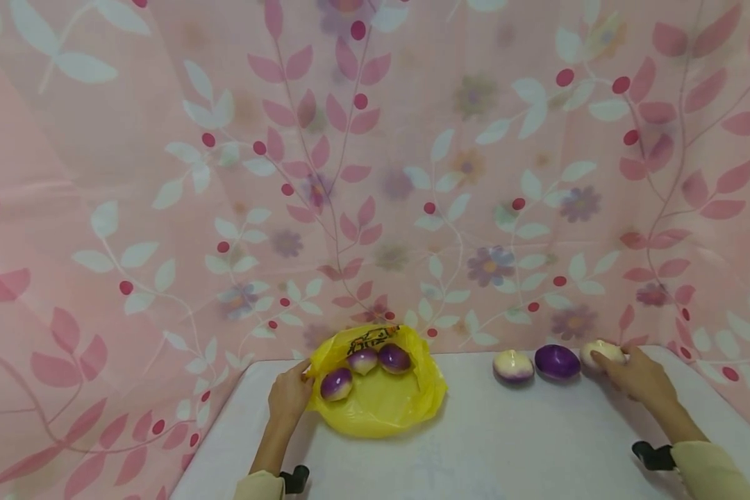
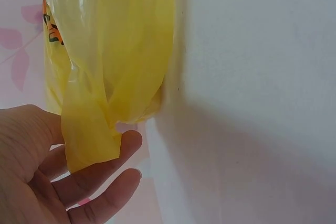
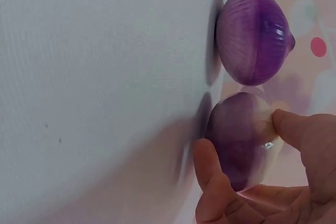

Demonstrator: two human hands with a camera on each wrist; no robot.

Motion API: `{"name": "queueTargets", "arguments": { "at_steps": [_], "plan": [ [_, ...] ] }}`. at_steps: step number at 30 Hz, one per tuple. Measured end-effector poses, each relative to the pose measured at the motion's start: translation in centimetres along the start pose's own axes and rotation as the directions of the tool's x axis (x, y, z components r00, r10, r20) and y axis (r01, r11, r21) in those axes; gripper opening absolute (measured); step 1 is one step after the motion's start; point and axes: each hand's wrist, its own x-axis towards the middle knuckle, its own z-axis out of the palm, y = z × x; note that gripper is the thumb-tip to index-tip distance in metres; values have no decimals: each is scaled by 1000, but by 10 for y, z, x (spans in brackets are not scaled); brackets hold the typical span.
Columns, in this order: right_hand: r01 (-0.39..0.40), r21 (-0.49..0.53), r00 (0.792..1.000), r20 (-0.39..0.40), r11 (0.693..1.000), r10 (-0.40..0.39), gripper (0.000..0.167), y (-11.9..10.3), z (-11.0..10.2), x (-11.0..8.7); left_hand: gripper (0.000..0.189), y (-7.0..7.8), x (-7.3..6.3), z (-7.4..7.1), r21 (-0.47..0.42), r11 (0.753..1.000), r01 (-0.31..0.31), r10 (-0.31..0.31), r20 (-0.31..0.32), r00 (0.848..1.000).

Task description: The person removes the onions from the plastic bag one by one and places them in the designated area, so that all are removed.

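A yellow plastic bag (image 1: 381, 417) lies spread wide at its mouth on the table, with three glossy purple-and-white onions inside, one of them (image 1: 336, 385) near its left edge. My left hand (image 1: 289, 396) pinches the bag's left edge; up close, a loose flap (image 2: 92, 145) of yellow plastic passes between thumb and fingers. Far to the right, my right hand (image 1: 640, 378) grips a pale-and-purple onion (image 3: 241, 140), thumb on one side and fingertips on the other. Beside it sit a deep purple onion (image 1: 557, 362) and a cream-topped onion (image 1: 513, 367).
A white cloth covers the table (image 1: 462, 451). Behind its far edge hangs a pink floral curtain (image 1: 412, 173). Dark camera mounts (image 1: 653, 456) are worn at both wrists, next to the pale sleeves (image 1: 712, 469).
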Motion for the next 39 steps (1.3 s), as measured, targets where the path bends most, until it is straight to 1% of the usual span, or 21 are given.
{"name": "queueTargets", "arguments": {
  "at_steps": [2,4,7,10,14,21,25,28,32,36,39],
  "plan": [
    [-11,-4,1000,12,1000,11,97,1,1,0,37,0,1,0,3,1000,-6,6,0,1000],
    [-22,15,999,25,1000,22,97,2,2,-1,37,0,1,1,7,1000,-10,10,3,1000],
    [-26,41,999,37,999,24,96,3,3,-1,37,0,2,1,10,1000,-6,6,7,1000],
    [-27,44,999,43,999,25,97,3,3,-1,37,1,2,1,16,1000,-3,3,5,1000],
    [-24,22,998,52,999,23,99,2,2,0,37,2,2,2,12,1000,-9,9,2,1000],
    [9,-17,999,53,1000,-8,98,3,-1,-3,37,1,1,2,8,1000,-5,5,1,1000],
    [23,-89,999,34,996,-20,96,1,-9,-10,37,1,-1,2,7,1000,-1,1,6,1000],
    [5,-140,1000,12,990,-3,95,-8,-19,-16,37,1,-2,1,1,1000,1,-1,10,1000],
    [-8,-153,1000,15,988,10,98,-25,-29,-23,37,1,-3,1,-1,1000,3,-3,9,1000],
    [59,-134,998,1,989,-60,98,-43,-29,-28,37,2,-2,1,3,1000,-2,2,1,1000],
    [121,-100,992,-20,988,-123,90,-55,-24,-32,37,2,-2,1,8,1000,-6,6,-1,1000]
  ]
}}
